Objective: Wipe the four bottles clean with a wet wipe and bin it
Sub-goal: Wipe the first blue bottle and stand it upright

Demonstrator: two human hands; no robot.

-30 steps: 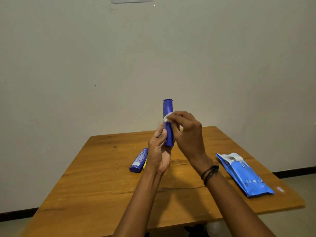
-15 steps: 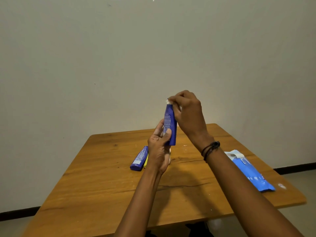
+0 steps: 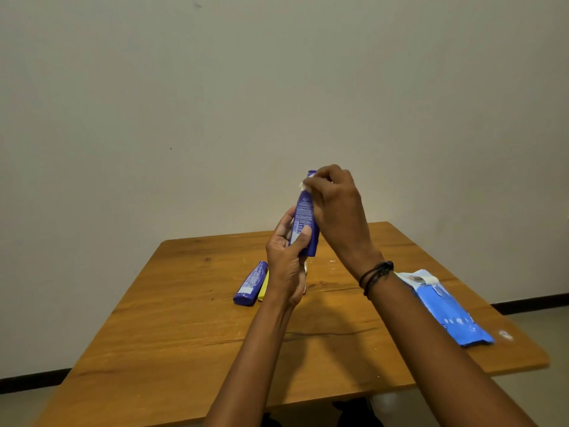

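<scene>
My left hand [image 3: 286, 260] grips the lower part of a blue bottle [image 3: 304, 217] and holds it upright above the wooden table [image 3: 184, 334]. At the bottle's top my right hand [image 3: 335, 204] presses a white wet wipe [image 3: 304, 184] against it, with only a scrap of the wipe showing. A second blue bottle [image 3: 251, 285] lies on the table to the left of my left hand. Beside it a yellow bottle [image 3: 264, 289] peeks out, mostly hidden by my hand. A sliver of a white thing [image 3: 305, 277] shows behind my left wrist.
A blue pack of wet wipes [image 3: 446, 306] lies on the table's right side, flap open. A small white scrap [image 3: 505, 335] sits near the right edge. A plain wall stands behind the table. No bin is in view.
My right hand slid the wipe up from the bottle's middle to its top. The bottle turned in my left hand, so its printed label now faces me.
</scene>
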